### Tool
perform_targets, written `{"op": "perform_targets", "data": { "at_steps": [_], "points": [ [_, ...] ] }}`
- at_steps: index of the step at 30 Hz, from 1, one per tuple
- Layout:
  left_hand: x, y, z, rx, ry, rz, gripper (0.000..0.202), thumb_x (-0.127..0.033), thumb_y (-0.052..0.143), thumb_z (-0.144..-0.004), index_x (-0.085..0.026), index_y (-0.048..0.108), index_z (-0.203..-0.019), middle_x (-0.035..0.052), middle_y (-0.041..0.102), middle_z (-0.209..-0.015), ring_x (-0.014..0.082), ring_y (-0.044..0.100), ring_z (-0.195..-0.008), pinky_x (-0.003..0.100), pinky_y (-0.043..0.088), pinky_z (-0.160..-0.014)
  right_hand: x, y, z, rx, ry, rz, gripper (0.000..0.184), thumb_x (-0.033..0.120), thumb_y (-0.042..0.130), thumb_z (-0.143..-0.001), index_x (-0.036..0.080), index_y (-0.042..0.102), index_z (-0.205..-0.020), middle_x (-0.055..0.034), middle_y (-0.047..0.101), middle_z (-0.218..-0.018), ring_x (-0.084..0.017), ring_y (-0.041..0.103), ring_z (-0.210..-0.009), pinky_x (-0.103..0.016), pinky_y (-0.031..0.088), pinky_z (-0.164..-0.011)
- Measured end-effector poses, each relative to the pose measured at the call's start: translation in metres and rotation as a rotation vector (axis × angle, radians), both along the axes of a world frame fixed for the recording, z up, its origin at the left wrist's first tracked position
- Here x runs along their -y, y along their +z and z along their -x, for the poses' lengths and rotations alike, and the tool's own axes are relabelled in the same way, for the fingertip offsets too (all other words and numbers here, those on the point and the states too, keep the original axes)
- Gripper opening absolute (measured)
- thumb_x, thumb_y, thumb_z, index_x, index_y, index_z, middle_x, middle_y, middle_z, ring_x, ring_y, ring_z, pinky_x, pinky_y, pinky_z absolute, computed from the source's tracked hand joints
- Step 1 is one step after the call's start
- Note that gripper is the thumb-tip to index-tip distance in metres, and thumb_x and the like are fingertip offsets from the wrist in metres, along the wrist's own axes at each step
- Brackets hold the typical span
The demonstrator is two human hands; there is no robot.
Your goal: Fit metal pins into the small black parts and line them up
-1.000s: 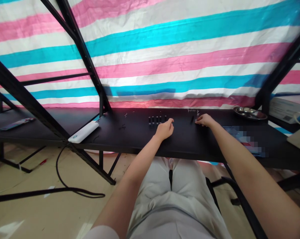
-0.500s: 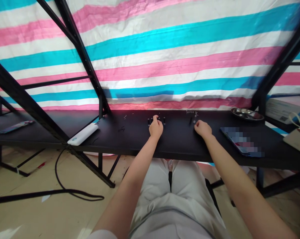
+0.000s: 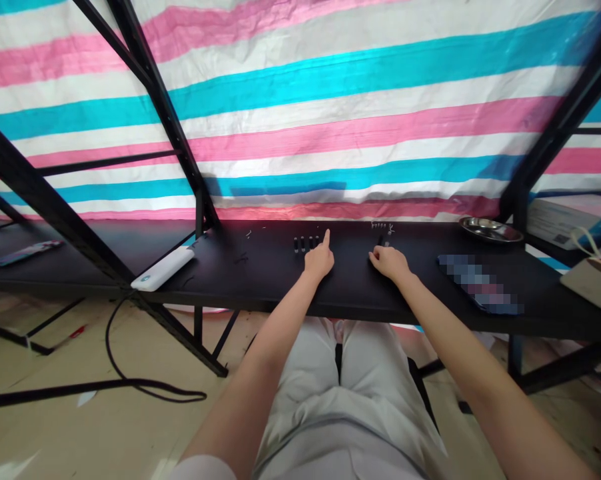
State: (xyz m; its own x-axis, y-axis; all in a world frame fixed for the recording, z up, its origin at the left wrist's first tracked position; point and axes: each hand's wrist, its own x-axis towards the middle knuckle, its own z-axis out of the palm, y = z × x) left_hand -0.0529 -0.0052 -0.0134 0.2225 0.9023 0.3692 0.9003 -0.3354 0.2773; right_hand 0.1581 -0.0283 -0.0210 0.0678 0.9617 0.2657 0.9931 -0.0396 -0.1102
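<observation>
My left hand (image 3: pixel 320 259) is over the black table (image 3: pixel 260 280), its index finger stretched forward and the other fingers curled in. That finger lies at the right end of a row of several small dark cylinders (image 3: pixel 303 244) with pale ends; the hand partly covers the row. My right hand (image 3: pixel 389 262) rests on the tabletop with thumb and fingers pinched together. A short black stick-like piece (image 3: pixel 380 240) lies just beyond its fingertips; whether they grip it is hidden. Small greyish bits (image 3: pixel 388 241) lie beside this piece, and a line of tiny pale pieces (image 3: pixel 379 225) lies farther back.
A shiny metal dish (image 3: pixel 490 230) and a phone-like blurred object (image 3: pixel 478 283) are on the right. A white power bank-like device (image 3: pixel 163 269) lies by the left frame post (image 3: pixel 165 93). Black scraps (image 3: pixel 240 258) are scattered near it. Striped sheeting (image 3: pixel 350 133) hangs behind.
My right hand has moved left from the greyish bits to the black piece. My left hand has slid right along the row and stretched out its index finger, uncovering more cylinders.
</observation>
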Motion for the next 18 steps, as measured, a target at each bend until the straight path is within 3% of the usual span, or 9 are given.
{"op": "perform_targets", "data": {
  "at_steps": [3, 6, 9, 12, 15, 18],
  "points": [
    [-0.001, 0.0, -0.001, -0.006, 0.013, 0.003, 0.058, -0.019, 0.037, -0.087, -0.02, 0.023, -0.143, 0.0128, 0.062, -0.102, 0.0212, 0.064, -0.081, 0.032, 0.047, -0.076, -0.001, -0.002, 0.001, 0.018, 0.05, -0.009, 0.03, 0.039, 0.039, -0.087, 0.021, 0.063, -0.081, -0.0081, 0.067, -0.082, -0.019, 0.061, -0.072, -0.026, 0.037, -0.059],
    [-0.001, -0.001, 0.0, 0.029, 0.014, -0.038, 0.046, -0.021, 0.035, -0.089, -0.02, 0.037, -0.135, 0.0134, 0.06, -0.107, 0.0224, 0.064, -0.082, 0.033, 0.047, -0.074, -0.002, -0.003, 0.002, 0.034, 0.089, -0.024, 0.03, 0.039, 0.039, -0.087, 0.021, 0.062, -0.08, -0.0069, 0.067, -0.08, -0.018, 0.06, -0.071, -0.025, 0.035, -0.058],
    [-0.001, -0.001, 0.003, 0.109, -0.017, -0.078, 0.031, -0.023, 0.035, -0.09, -0.02, 0.05, -0.118, 0.0104, 0.06, -0.109, 0.0208, 0.063, -0.085, 0.03, 0.046, -0.073, -0.002, -0.003, 0.003, 0.038, 0.119, -0.05, 0.031, 0.038, 0.038, -0.087, 0.021, 0.061, -0.077, -0.0061, 0.067, -0.078, -0.017, 0.06, -0.07, -0.024, 0.033, -0.057],
    [0.0, -0.001, 0.005, 0.207, -0.106, -0.083, 0.022, -0.023, 0.04, -0.089, -0.022, 0.052, -0.108, 0.0059, 0.062, -0.104, 0.0181, 0.061, -0.087, 0.027, 0.045, -0.074, 0.0, -0.003, 0.004, 0.027, 0.166, -0.105, 0.031, 0.038, 0.037, -0.088, 0.02, 0.06, -0.077, -0.0051, 0.066, -0.078, -0.016, 0.059, -0.07, -0.024, 0.032, -0.057],
    [0.004, 0.0, 0.005, 0.27, -0.213, -0.08, 0.019, -0.022, 0.044, -0.088, -0.023, 0.052, -0.105, 0.0034, 0.063, -0.096, 0.0157, 0.06, -0.087, 0.025, 0.044, -0.075, 0.002, -0.003, 0.007, 0.008, 0.25, -0.171, 0.029, 0.037, 0.037, -0.089, 0.02, 0.06, -0.085, -0.0049, 0.066, -0.084, -0.016, 0.059, -0.071, -0.024, 0.033, -0.057],
    [0.007, 0.002, 0.003, 0.284, -0.276, -0.076, 0.018, -0.02, 0.045, -0.086, -0.022, 0.054, -0.103, 0.0026, 0.063, -0.093, 0.0144, 0.059, -0.086, 0.024, 0.044, -0.076, 0.003, -0.005, 0.012, 0.007, 0.356, -0.231, 0.032, 0.038, 0.037, -0.09, 0.018, 0.059, -0.103, -0.0072, 0.065, -0.095, -0.016, 0.06, -0.077, -0.024, 0.037, -0.061]
  ]
}}
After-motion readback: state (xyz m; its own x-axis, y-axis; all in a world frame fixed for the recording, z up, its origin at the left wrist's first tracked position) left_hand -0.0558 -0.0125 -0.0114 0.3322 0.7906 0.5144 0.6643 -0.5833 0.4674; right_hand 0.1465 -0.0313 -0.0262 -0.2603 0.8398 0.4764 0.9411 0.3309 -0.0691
